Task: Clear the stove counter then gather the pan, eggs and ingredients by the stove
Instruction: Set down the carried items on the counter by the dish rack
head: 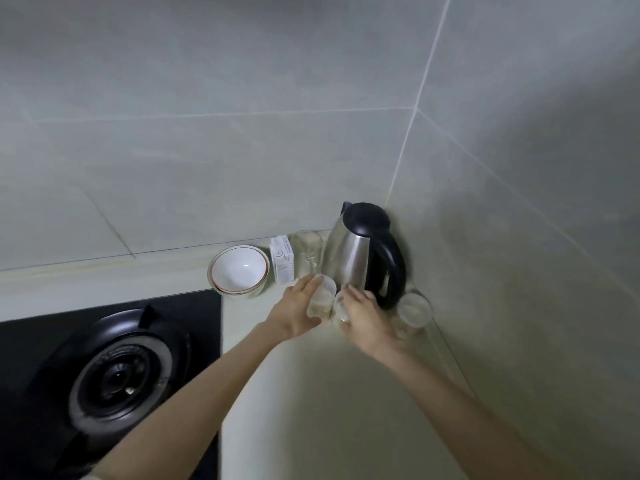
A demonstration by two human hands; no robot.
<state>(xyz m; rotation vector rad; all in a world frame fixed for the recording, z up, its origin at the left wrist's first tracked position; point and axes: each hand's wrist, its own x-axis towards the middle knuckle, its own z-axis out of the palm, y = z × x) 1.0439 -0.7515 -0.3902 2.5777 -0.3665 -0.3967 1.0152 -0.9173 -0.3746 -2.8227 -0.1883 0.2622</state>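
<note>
Two small clear plastic cups stand side by side on the pale counter (311,393) in front of a steel kettle (360,252) with a black lid and handle. My left hand (298,311) wraps round the left cup (323,292). My right hand (363,317) covers and grips the right cup (338,308) from above. A third clear cup (414,311) stands to the right of the kettle's base, against the side wall. The black gas stove (114,372) with its round burner lies at the lower left.
Stacked white bowls (239,270) sit at the back beside a small white box (282,259) and a tall clear glass (306,249). Tiled walls (242,150) close the corner behind and to the right of the kettle.
</note>
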